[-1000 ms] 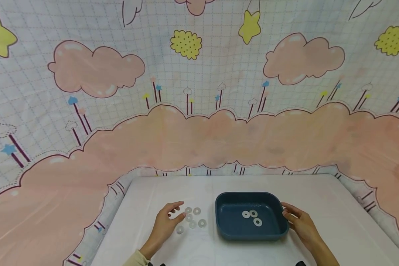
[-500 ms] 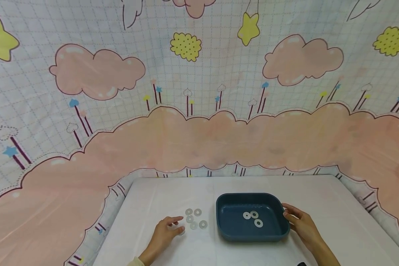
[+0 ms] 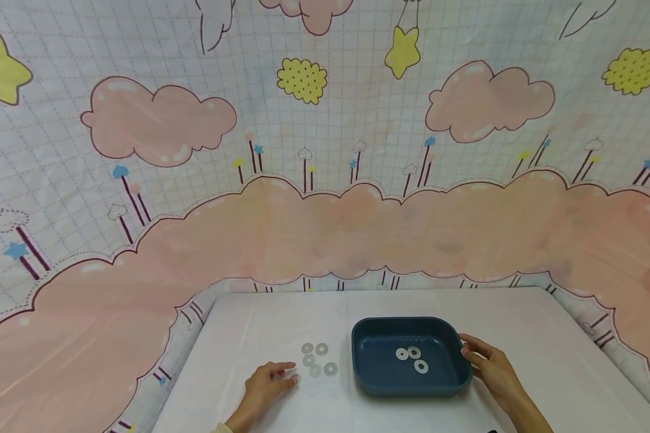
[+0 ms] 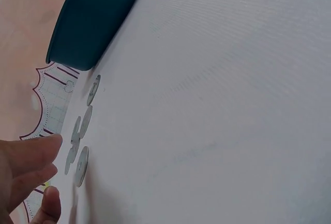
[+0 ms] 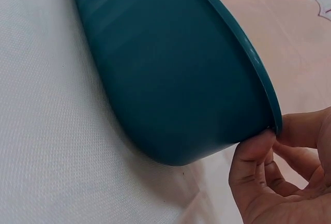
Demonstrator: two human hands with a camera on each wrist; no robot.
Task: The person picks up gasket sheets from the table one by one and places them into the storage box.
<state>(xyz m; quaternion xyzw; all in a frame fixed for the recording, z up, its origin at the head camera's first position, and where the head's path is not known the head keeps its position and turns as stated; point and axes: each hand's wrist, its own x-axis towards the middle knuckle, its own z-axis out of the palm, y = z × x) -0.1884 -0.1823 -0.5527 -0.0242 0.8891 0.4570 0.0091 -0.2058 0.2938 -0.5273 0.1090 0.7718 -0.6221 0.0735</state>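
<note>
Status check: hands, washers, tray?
Left hand beside loose washers, grip unclear. Right hand pinching teal tray rim. Three washers in tray. Nothing blocking.

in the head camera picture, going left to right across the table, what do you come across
Left hand → loose washers on the table → dark teal tray with three washers inside → right hand holding the tray's right rim.

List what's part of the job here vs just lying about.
In the job: left hand by the loose washers; right hand gripping the tray rim; three washers in tray.
Lying about: table; cartoon backdrop.
</note>
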